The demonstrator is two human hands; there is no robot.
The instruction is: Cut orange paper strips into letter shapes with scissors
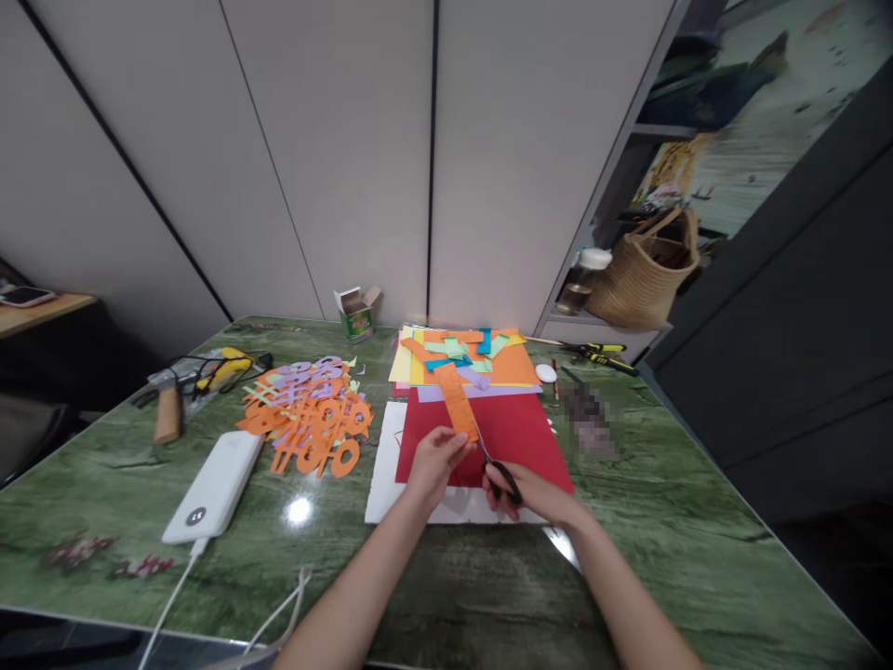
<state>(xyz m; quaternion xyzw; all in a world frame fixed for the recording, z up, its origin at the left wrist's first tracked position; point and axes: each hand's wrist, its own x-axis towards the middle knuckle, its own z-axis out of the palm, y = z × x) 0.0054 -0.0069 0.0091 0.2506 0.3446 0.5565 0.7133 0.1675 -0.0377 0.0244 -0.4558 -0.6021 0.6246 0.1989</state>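
Between thumb and fingers, my left hand (435,462) pinches the lower end of an orange paper strip (456,400). Black-handled scissors (503,481) are in my right hand (520,493), their blades along the strip's right edge near its lower end. Both hands are over a red paper sheet (516,433), which lies on a white sheet (382,489). Behind the red sheet is a stack of coloured paper (520,365) with orange, green, blue and yellow scraps on top. A pile of orange and purple cut-outs (325,419) lies to the left.
A white power bank (216,486) with a cable lies on the green table (335,568), near a wooden-handled tool (167,411). At the back stand a small open box (357,316) and, right, a bottle (584,279) beside a woven basket (646,279). Pliers (600,355) lie at right.
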